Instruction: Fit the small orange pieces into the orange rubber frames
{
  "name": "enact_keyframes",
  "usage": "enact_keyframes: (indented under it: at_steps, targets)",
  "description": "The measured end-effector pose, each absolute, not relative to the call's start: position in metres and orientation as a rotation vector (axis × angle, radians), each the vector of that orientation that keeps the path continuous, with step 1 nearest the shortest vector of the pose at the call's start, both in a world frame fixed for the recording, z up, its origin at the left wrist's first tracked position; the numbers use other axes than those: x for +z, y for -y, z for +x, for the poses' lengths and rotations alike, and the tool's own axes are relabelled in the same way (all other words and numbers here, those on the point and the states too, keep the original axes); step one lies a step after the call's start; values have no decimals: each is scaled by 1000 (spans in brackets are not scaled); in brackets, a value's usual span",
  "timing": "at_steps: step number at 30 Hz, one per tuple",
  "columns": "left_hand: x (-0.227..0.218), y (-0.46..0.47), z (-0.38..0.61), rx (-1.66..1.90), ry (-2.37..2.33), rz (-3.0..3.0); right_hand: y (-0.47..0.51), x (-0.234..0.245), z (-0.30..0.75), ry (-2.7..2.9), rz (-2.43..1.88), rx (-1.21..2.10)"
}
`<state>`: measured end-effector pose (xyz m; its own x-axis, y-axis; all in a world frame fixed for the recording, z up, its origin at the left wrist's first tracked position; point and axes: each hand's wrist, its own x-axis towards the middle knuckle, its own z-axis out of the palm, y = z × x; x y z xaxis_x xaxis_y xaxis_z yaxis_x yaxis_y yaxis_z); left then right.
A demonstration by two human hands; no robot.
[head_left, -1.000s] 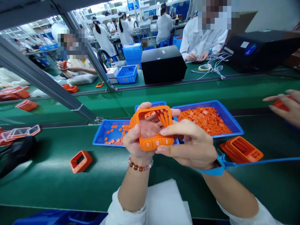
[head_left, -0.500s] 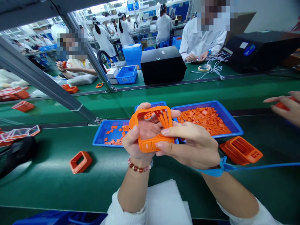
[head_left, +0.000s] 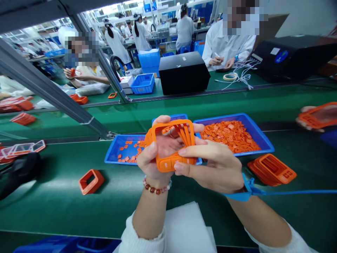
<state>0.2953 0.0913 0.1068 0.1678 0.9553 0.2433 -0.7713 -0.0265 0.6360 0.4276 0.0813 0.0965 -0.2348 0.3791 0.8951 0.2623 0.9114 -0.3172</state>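
The left hand [head_left: 150,163] and right hand [head_left: 213,165] hold an orange rubber case [head_left: 175,164] up over a blue tray [head_left: 112,149] on the green worktop [head_left: 52,200]. The fingers of both hands wrap tight around its edges, keeping it steady.

The single view is worn on the person's head and faces forward and down; the left hand [head_left: 154,158] and right hand [head_left: 214,165] fill the lower middle at close range, with the orange rubber frame [head_left: 168,164] nearest of all; the green workbench [head_left: 52,207] stretches beneath them; the wide lens bends the aluminium rail [head_left: 52,89] and reaches across to the opposite workbench [head_left: 231,83] and distant rows of workers [head_left: 140,37].
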Motion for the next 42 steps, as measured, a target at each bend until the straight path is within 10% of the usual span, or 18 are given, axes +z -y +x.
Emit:
enact_keyframes:
  at_steps: [42]
  targets:
    - [101, -116, 273, 1408, -488, 1120, -97, 87, 423, 1751, -564, -26]
